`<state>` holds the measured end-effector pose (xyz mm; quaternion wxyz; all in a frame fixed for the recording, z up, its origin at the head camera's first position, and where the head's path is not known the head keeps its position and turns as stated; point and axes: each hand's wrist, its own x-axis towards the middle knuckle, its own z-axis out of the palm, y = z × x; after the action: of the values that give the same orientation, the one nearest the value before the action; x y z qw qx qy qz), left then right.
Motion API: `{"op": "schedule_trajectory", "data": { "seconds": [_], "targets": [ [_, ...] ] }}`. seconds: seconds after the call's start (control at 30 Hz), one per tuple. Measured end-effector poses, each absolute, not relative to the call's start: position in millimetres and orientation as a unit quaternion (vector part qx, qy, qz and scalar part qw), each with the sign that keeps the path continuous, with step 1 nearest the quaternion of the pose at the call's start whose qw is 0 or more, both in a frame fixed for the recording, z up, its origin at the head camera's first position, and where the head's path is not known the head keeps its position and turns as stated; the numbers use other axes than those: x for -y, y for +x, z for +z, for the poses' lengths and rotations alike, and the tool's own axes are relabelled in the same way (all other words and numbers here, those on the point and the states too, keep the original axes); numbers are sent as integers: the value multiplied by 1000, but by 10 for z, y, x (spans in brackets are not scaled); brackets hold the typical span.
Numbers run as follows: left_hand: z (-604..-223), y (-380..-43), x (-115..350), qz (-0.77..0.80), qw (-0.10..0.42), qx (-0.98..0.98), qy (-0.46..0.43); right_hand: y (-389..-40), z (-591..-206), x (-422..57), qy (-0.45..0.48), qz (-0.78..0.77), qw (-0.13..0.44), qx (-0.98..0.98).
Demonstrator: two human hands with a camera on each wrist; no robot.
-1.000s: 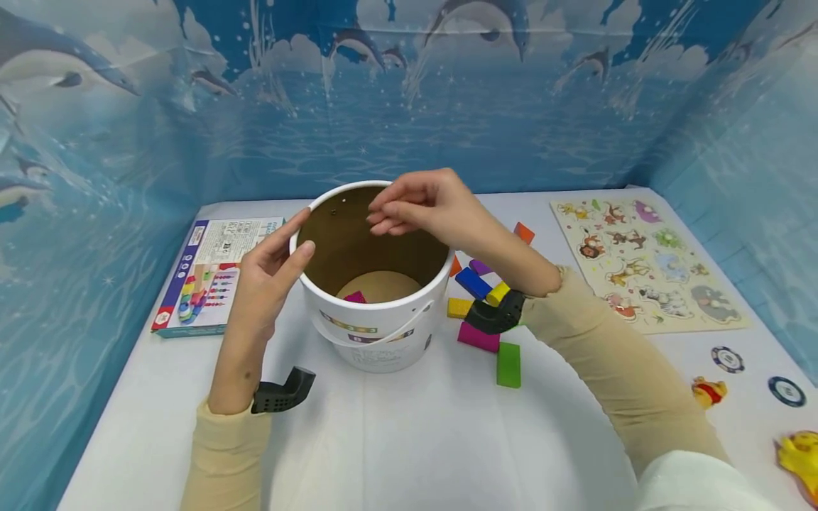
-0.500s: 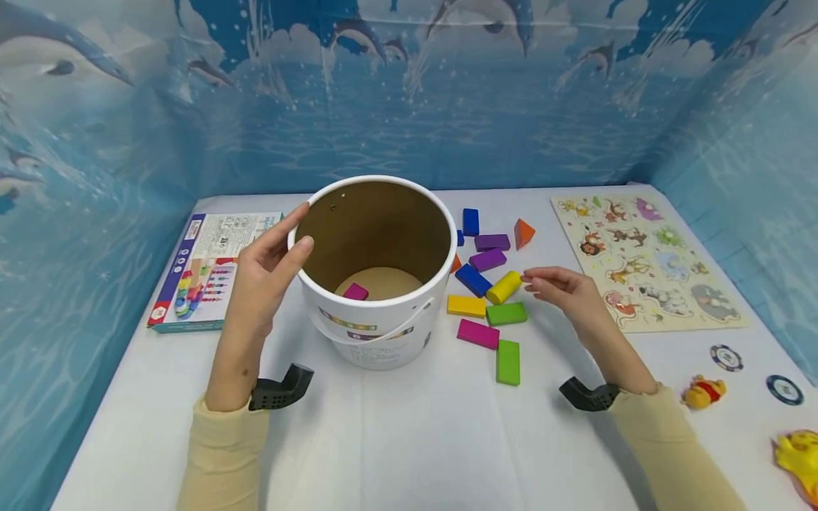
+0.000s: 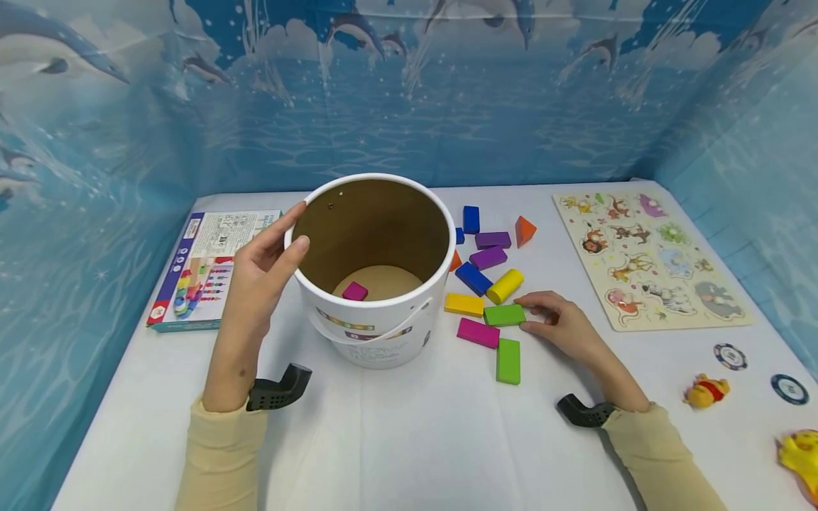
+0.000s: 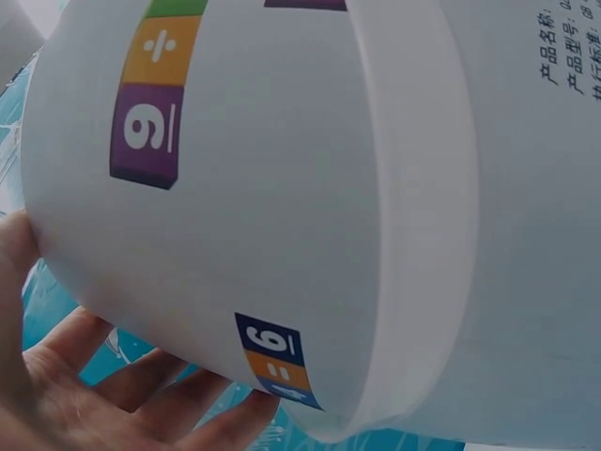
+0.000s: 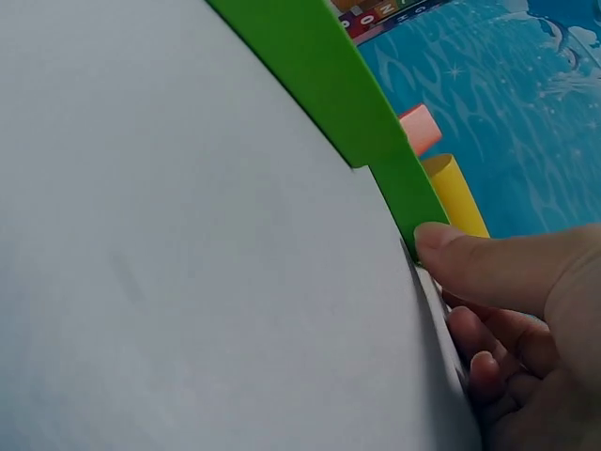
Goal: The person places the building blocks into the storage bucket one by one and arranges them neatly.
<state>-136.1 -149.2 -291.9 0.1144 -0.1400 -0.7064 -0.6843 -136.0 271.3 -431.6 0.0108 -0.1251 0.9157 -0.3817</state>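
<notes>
In the head view a white bucket [image 3: 377, 323] stands upright, with a magenta block [image 3: 355, 291] on its floor. My left hand [image 3: 258, 280] holds the bucket's left side at the rim; its fingers lie along the outer wall in the left wrist view. To the bucket's right, my right hand [image 3: 562, 323] pinches the right end of a green block [image 3: 504, 315] that lies on the table. The thumb [image 5: 451, 249] presses on that block's end in the right wrist view. Touching or close by are a yellow cylinder [image 3: 505, 286], a yellow block [image 3: 464, 304], a magenta block [image 3: 478, 332] and a second green block [image 3: 508, 362].
Blue blocks [image 3: 473, 278], purple blocks [image 3: 488, 257] and an orange triangular block [image 3: 525, 231] lie behind. A boxed toy [image 3: 214, 266] lies left of the bucket. An animal puzzle board [image 3: 652, 262], two chips [image 3: 731, 356] and small yellow toys [image 3: 706, 391] lie right.
My right hand has come out from above the bucket to the blocks, passed by the yellow cylinder, and taken hold of the green block's end. My left hand has stayed on the rim.
</notes>
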Motion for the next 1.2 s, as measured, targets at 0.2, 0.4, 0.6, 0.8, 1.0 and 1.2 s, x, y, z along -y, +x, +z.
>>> {"op": "schedule_trajectory", "data": {
  "seconds": [0.2, 0.4, 0.6, 0.8, 1.0, 1.2],
  "targets": [
    [-2919, -1357, 1492, -683, 113, 708, -141, -1352, -4331, -2780, -138, -422, 16, -896],
    [-2934, -1360, 1498, -690, 113, 700, -149, -1331, -4231, -2861, -128, -553, 61, -821],
    [-2940, -1372, 1500, -685, 113, 704, -151, -1327, -3862, -2743, -129, -687, 78, -711],
    [-2942, -1377, 1515, -686, 114, 702, -154, -1443, -3215, -2412, -207, -796, 88, -562],
    [-2936, -1367, 1518, -686, 111, 703, -153, -1636, -2558, -1872, -216, -750, 108, -616],
    [-2938, -1369, 1509, -686, 109, 703, -154, -1814, -2276, -1293, -237, -624, 166, -726]
  ]
}}
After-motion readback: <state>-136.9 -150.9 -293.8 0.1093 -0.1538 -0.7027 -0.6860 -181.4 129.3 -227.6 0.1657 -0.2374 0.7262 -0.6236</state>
